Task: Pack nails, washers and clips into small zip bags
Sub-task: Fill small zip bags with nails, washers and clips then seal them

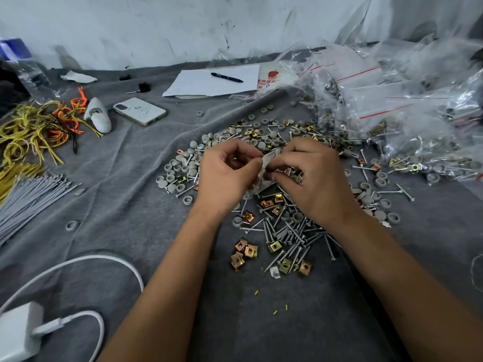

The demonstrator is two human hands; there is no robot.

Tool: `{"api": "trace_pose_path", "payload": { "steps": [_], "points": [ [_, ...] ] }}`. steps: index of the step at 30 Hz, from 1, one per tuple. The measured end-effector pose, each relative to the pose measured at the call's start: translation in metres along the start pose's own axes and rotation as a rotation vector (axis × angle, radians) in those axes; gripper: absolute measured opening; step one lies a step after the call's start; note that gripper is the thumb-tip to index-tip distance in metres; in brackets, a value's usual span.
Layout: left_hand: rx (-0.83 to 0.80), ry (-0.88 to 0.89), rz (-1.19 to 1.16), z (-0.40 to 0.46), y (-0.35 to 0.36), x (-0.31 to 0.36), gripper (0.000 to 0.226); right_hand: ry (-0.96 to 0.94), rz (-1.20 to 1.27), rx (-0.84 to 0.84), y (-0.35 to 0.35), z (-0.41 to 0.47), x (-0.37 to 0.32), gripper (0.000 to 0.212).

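Both hands meet above the middle of the grey cloth-covered counter (125, 205), working one small clear zip bag (264, 176). The left hand (224, 176) pinches the bag's left edge between thumb and curled fingers; the right hand (311, 176) pinches the top edge from the right side. The bag hangs between them, and something metallic seems to sit inside, though its contents are too blurred to name.

Loose stock lies right under the hands: nails (290, 236) heaped near, brass-coloured clips (245, 252) at the near left of that heap, grey washers (183, 168) spread to the left and far side. Filled bags (407, 121) pile up at the far right.

The likely step is sealing or opening the bag's mouth. The risk is the grip: the film is thin and slick, and a nail point could pierce it or catch the zip track so that it closes only partway. If either pinch slips, the contents drop back into the mixed heap below and the count is lost.
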State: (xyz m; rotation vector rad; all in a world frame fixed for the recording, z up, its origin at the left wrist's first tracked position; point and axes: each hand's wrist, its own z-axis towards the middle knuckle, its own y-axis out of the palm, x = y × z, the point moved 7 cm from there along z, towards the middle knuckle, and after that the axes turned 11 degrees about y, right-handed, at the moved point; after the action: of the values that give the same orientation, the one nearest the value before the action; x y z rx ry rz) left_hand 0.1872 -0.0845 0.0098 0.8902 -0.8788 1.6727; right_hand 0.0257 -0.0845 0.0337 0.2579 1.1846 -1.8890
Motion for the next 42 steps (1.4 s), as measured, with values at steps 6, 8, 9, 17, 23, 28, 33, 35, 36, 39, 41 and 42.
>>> {"api": "trace_pose_path", "payload": {
  "steps": [6,8,9,17,23,28,33,35,36,39,41,42],
  "points": [
    [0.082,-0.02,-0.011,0.0,-0.007,0.0,0.01,0.03,0.034,0.113,-0.009,0.001,0.0,0.01],
    [0.144,-0.03,-0.007,0.0,-0.012,0.0,0.01,0.065,0.02,0.145,-0.012,0.001,0.004,0.006],
    [0.176,-0.031,-0.005,0.0,-0.015,0.0,0.012,0.086,-0.011,0.112,-0.009,0.001,0.006,0.006],
    [0.518,-0.209,0.026,-0.002,-0.056,-0.027,0.013,0.117,-0.293,-0.252,0.027,0.0,0.012,0.03],
    [0.559,-0.311,-0.022,-0.005,-0.064,-0.036,0.017,0.138,-0.203,-0.182,0.021,0.001,0.014,0.02],
    [0.408,-0.235,0.001,0.001,-0.052,-0.025,0.014,0.129,0.018,-0.009,0.001,0.002,0.005,0.018],
    [0.119,-0.135,-0.029,0.001,-0.013,-0.012,0.01,0.067,0.123,0.076,-0.011,0.0,-0.004,0.021],
    [0.03,-0.095,-0.024,-0.001,-0.003,-0.01,0.007,0.01,0.105,0.044,-0.009,0.0,-0.008,0.019],
    [0.015,-0.083,-0.02,-0.001,0.0,-0.01,0.006,-0.007,0.092,0.02,-0.007,0.0,-0.009,0.018],
    [0.015,-0.073,-0.012,-0.001,0.0,-0.011,0.006,0.018,0.05,-0.046,0.0,0.001,-0.004,0.02],
    [0.022,-0.074,-0.026,-0.001,-0.001,-0.01,0.008,0.043,0.008,-0.063,0.003,0.001,0.0,0.023],
    [0.026,-0.072,-0.033,0.0,-0.002,-0.01,0.009,0.047,-0.015,-0.071,0.004,0.002,0.002,0.022]
  ]
}}
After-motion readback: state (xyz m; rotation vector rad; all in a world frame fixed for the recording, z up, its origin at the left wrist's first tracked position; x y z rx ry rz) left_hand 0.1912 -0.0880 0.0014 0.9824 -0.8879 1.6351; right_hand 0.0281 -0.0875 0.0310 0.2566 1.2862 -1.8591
